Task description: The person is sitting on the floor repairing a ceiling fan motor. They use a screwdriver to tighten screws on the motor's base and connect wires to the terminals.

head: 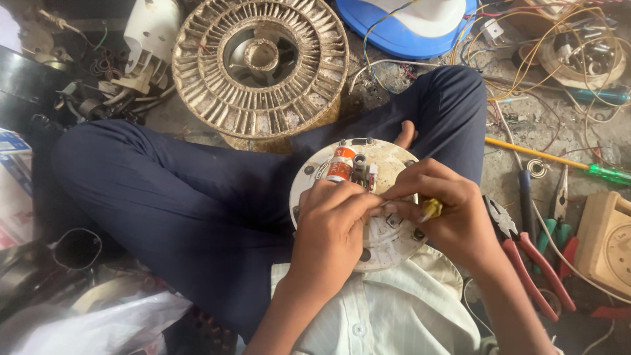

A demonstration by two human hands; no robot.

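Note:
A round white motor plate (388, 164) rests on my lap between my crossed legs, with an orange-and-white cylinder (340, 164) and small grey terminals mounted near its top. My left hand (332, 227) lies on the plate's middle, fingers curled against the terminals. My right hand (444, 210) grips a small yellow-handled screwdriver (431, 210), its tip pointing left toward my left fingertips. What lies under the fingers is hidden.
A large dusty finned round casing (259, 62) stands ahead of my knees. A blue-and-white housing (407, 23) and tangled wires (559, 46) lie at the back right. Red pliers (526, 256), a green-handled screwdriver (559, 161) and a beige box (608, 240) lie at right.

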